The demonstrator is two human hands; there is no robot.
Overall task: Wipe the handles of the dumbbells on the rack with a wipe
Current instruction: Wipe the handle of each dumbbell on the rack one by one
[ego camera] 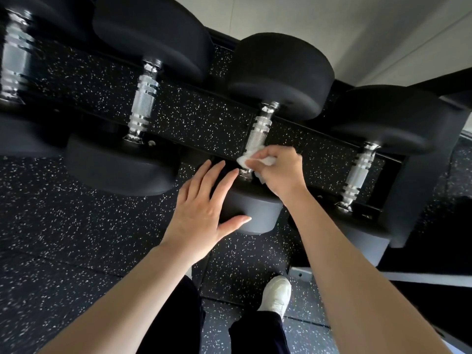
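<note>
Speckled black rubber flooring (76, 226) runs under a dark rack (424, 175) holding black dumbbells against a pale wall (357, 34). On the third dumbbell (281, 72), the right hand (281, 172) curls its fingers round a white wipe (245, 159), pressing it on the near end of the chrome handle (259, 131). The left hand (201, 208) lies flat, fingers spread and straight, on that dumbbell's near head (255, 215). Neighbouring handles (144, 98) sit well apart, floor showing between. A white shoe (277, 292) stands just before the rack's front edge.
</note>
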